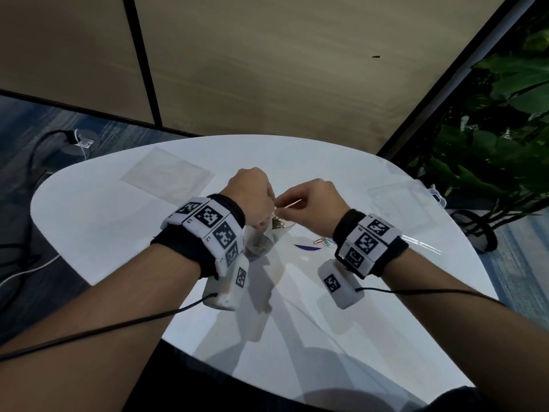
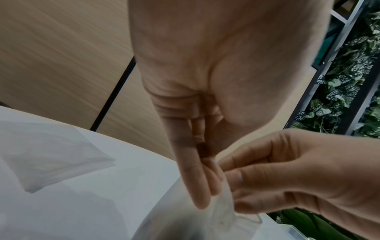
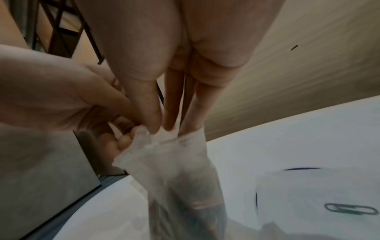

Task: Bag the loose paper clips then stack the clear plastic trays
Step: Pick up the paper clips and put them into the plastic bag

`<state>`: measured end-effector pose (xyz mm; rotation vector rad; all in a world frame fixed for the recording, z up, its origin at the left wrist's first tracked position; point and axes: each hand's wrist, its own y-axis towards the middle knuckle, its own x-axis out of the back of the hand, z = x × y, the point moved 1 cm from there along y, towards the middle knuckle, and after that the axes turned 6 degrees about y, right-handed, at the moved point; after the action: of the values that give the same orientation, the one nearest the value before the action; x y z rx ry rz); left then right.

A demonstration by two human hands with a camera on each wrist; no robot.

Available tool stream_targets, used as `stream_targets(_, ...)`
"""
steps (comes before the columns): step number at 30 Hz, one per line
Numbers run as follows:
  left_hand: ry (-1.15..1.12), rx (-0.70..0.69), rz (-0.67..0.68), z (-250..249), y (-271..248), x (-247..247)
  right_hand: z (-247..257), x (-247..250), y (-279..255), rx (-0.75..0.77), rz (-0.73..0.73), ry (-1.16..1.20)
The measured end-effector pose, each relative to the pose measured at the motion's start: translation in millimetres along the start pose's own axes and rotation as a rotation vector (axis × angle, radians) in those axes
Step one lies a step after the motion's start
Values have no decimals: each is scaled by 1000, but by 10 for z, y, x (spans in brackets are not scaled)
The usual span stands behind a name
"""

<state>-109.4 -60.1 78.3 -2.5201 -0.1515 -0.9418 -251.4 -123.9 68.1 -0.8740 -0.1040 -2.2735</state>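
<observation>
Over the middle of the white table (image 1: 118, 221), both hands meet at the mouth of a small clear plastic bag (image 1: 261, 242). It hangs down with several coloured paper clips inside. My left hand (image 1: 269, 211) pinches the bag's top edge from the left, and my right hand (image 1: 286, 206) pinches it from the right. The right wrist view has thumb and fingers of my right hand (image 3: 162, 128) on the crumpled bag (image 3: 180, 170) rim, with my left hand (image 3: 127, 129) beside them. A few loose paper clips (image 1: 322, 241) lie on the table by my right wrist. Clear plastic trays (image 1: 401, 200) sit at the right.
A second clear bag (image 1: 166, 173) lies flat at the table's far left. A clear piece with a blue rim (image 3: 302, 168) lies right of the bag, a paper clip (image 3: 349, 209) on it. Potted plants (image 1: 490, 150) stand past the right edge, and cables run on the floor at the left.
</observation>
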Motion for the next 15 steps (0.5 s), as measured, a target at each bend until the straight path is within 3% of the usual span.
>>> stream_targets(3, -1, -10, -24, 17, -1, 30, -77, 193, 72, 68, -130, 113)
stream_targets(6, 8, -12, -14, 25, -12, 49, -444, 335, 192, 31, -199, -147)
stream_targets(8, 21, -9, -4, 21, -22, 57, -785, 296, 230, -9, -105, -409)
stream_targets(11, 39, -9, 2, 28, -22, 64, -1208, 58, 184, -66, 161, -548)
stream_targets(13, 35, -9, -1, 31, -17, 64, -1363, -56, 66, -23, 301, -616)
stream_targets(15, 34, -7, -7, 28, -10, 65, -1468, -40, -74, 45, 340, -674)
